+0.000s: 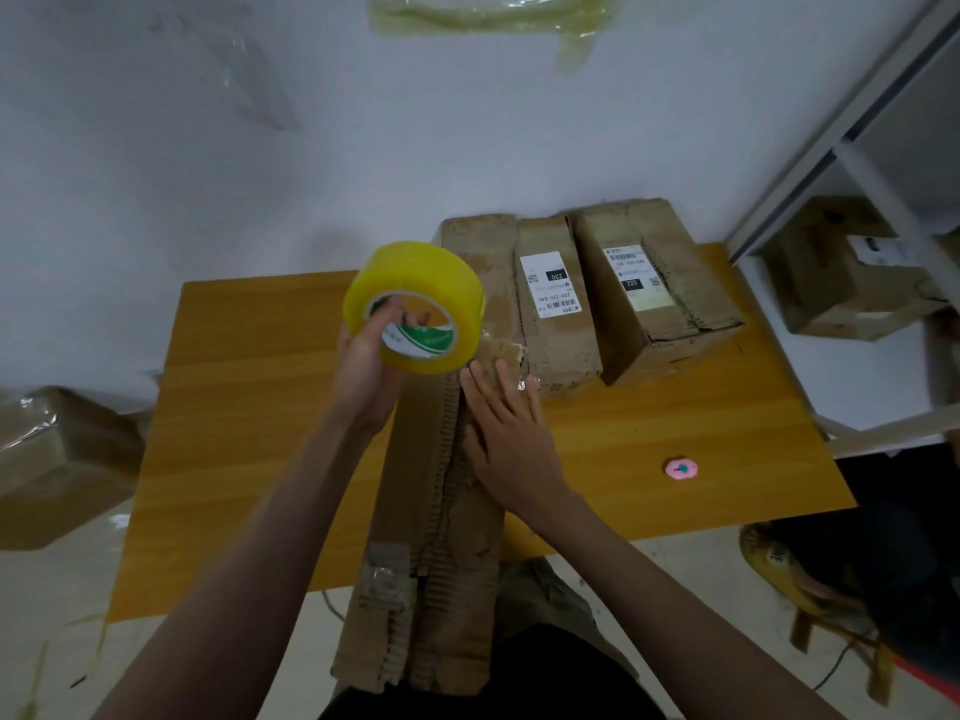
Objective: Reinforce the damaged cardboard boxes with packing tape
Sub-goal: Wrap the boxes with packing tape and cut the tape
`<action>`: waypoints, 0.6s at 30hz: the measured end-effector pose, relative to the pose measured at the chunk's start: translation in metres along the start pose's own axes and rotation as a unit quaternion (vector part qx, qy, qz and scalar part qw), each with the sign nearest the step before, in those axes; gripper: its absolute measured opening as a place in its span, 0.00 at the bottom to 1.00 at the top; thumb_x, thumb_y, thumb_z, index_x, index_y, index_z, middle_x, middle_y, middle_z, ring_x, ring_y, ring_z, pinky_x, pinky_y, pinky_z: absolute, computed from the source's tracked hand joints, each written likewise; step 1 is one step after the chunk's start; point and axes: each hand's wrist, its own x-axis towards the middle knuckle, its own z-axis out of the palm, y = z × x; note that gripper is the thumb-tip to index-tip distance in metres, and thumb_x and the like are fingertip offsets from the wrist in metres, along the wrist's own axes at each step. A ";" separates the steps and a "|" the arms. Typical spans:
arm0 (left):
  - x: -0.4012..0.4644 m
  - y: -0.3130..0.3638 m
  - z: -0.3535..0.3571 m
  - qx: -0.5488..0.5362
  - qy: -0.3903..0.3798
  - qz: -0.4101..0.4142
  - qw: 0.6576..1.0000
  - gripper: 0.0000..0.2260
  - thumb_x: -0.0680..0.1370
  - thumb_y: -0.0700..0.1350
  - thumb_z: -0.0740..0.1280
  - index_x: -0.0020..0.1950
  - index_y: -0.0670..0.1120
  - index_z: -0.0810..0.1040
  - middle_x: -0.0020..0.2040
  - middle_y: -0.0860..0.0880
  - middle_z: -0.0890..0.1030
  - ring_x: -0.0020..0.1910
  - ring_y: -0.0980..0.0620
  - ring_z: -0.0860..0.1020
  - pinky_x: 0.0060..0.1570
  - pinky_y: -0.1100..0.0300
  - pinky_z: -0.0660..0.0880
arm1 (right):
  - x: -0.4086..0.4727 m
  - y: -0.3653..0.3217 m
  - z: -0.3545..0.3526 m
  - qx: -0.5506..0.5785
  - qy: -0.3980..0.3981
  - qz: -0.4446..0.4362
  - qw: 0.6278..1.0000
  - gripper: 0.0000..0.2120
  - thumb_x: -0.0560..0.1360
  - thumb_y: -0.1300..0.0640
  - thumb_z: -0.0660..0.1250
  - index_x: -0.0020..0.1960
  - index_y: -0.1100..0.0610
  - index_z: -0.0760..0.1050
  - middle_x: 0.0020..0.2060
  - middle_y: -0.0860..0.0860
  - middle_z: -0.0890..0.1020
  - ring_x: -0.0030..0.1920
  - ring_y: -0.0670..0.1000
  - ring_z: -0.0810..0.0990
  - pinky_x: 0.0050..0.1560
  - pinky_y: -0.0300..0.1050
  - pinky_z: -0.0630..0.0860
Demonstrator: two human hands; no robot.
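Note:
A long, worn cardboard box (415, 589) with torn corrugated edges lies lengthwise on the wooden table (249, 433), its near end over the table's front edge. My left hand (366, 366) grips a yellow roll of packing tape (415, 304), fingers hooked through the core, held above the box's far end. My right hand (511, 439) lies flat with straight fingers on the box's top right side, pressing near a clear strip of tape at the far end.
Two more long cardboard boxes (550, 304) (660, 288) with white labels lie at the table's back right. A small pink round object (681, 468) sits at the right. Another box (57, 459) is on the floor at left, a white shelf (852, 262) with boxes at right.

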 end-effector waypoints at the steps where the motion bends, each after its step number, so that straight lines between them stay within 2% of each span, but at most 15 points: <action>1: 0.000 -0.001 0.001 0.000 -0.002 -0.003 1.000 0.09 0.84 0.44 0.64 0.45 0.42 0.75 0.42 0.42 0.75 0.45 0.46 0.78 0.58 0.47 0.74 | 0.002 0.000 -0.001 0.030 0.004 0.002 1.000 0.27 0.85 0.48 0.49 0.82 0.55 0.57 0.82 0.50 0.58 0.83 0.54 0.47 0.81 0.63 0.46; 3: -0.001 -0.002 0.003 0.005 -0.005 -0.004 1.000 0.08 0.84 0.43 0.64 0.46 0.42 0.75 0.42 0.41 0.75 0.45 0.45 0.78 0.57 0.45 0.75 | 0.007 0.000 -0.010 0.153 0.037 0.035 0.987 0.24 0.84 0.53 0.53 0.79 0.55 0.65 0.79 0.51 0.66 0.82 0.52 0.54 0.80 0.64 0.49; 4: -0.001 -0.002 0.004 0.007 -0.004 -0.004 1.000 0.08 0.84 0.43 0.63 0.46 0.41 0.75 0.41 0.42 0.76 0.45 0.45 0.79 0.58 0.44 0.76 | 0.011 0.000 -0.018 0.232 0.066 0.067 0.968 0.23 0.83 0.55 0.55 0.77 0.54 0.68 0.77 0.51 0.70 0.81 0.52 0.58 0.79 0.65 0.51; 6: -0.001 -0.002 0.008 0.009 -0.002 0.003 1.000 0.08 0.84 0.42 0.63 0.47 0.40 0.76 0.41 0.42 0.78 0.45 0.44 0.79 0.60 0.41 0.76 | 0.019 -0.002 -0.042 0.391 0.120 0.102 0.907 0.23 0.81 0.59 0.61 0.76 0.54 0.69 0.73 0.51 0.74 0.77 0.52 0.67 0.76 0.63 0.63; 8: 0.000 -0.004 0.009 0.019 0.009 0.003 1.000 0.08 0.84 0.42 0.63 0.48 0.40 0.78 0.44 0.40 0.80 0.47 0.41 0.80 0.59 0.41 0.77 | 0.030 -0.006 -0.070 0.500 0.101 0.098 0.854 0.26 0.81 0.59 0.67 0.77 0.53 0.65 0.73 0.49 0.73 0.74 0.48 0.71 0.73 0.53 0.71; 9: 0.000 -0.005 0.009 0.027 0.017 0.001 1.000 0.08 0.83 0.42 0.64 0.49 0.40 0.79 0.46 0.39 0.80 0.49 0.40 0.81 0.57 0.42 0.78 | 0.037 -0.006 -0.082 0.526 0.075 0.092 0.842 0.29 0.80 0.59 0.70 0.78 0.52 0.63 0.73 0.47 0.72 0.73 0.47 0.71 0.71 0.49 0.73; 11: 0.001 -0.008 0.010 0.047 0.022 -0.005 0.999 0.07 0.82 0.43 0.66 0.52 0.39 0.79 0.50 0.38 0.81 0.51 0.40 0.82 0.56 0.42 0.79 | 0.052 -0.007 -0.099 0.531 0.032 0.088 0.842 0.32 0.78 0.56 0.74 0.77 0.49 0.63 0.71 0.46 0.73 0.71 0.46 0.73 0.67 0.47 0.76; 12: 0.001 -0.011 0.011 0.059 0.020 -0.006 0.998 0.09 0.81 0.44 0.67 0.54 0.39 0.78 0.51 0.37 0.81 0.52 0.39 0.82 0.57 0.41 0.79 | 0.059 -0.006 -0.104 0.518 0.024 0.091 0.850 0.31 0.77 0.56 0.74 0.75 0.50 0.65 0.68 0.47 0.74 0.67 0.46 0.76 0.65 0.48 0.78; 14: -0.001 -0.013 0.012 0.074 0.015 -0.005 0.997 0.14 0.80 0.47 0.69 0.58 0.37 0.76 0.56 0.37 0.81 0.56 0.39 0.81 0.61 0.38 0.78 | 0.072 -0.005 -0.110 0.476 0.022 0.097 0.874 0.23 0.77 0.57 0.74 0.69 0.53 0.69 0.58 0.48 0.78 0.58 0.45 0.80 0.57 0.49 0.81; 15: -0.003 -0.011 0.012 0.089 0.002 -0.002 0.996 0.17 0.79 0.48 0.70 0.61 0.37 0.76 0.58 0.39 0.82 0.58 0.41 0.81 0.61 0.41 0.78 | 0.077 -0.004 -0.112 0.459 0.027 0.096 0.883 0.20 0.78 0.58 0.73 0.66 0.54 0.70 0.55 0.48 0.79 0.55 0.45 0.80 0.54 0.49 0.81; 17: -0.009 -0.008 0.009 0.180 -0.054 0.025 0.982 0.19 0.77 0.51 0.73 0.65 0.47 0.77 0.60 0.52 0.84 0.61 0.52 0.81 0.57 0.56 0.80 | 0.085 -0.001 -0.116 0.446 0.033 0.093 0.890 0.19 0.77 0.59 0.73 0.65 0.58 0.72 0.52 0.50 0.79 0.50 0.42 0.80 0.49 0.45 0.80; 18: -0.011 -0.010 0.005 0.243 -0.090 0.035 0.965 0.21 0.74 0.50 0.76 0.65 0.52 0.75 0.59 0.61 0.83 0.60 0.59 0.80 0.55 0.64 0.78 | 0.088 0.000 -0.118 0.446 0.035 0.092 0.889 0.20 0.75 0.59 0.74 0.64 0.59 0.72 0.50 0.49 0.79 0.48 0.39 0.79 0.46 0.41 0.78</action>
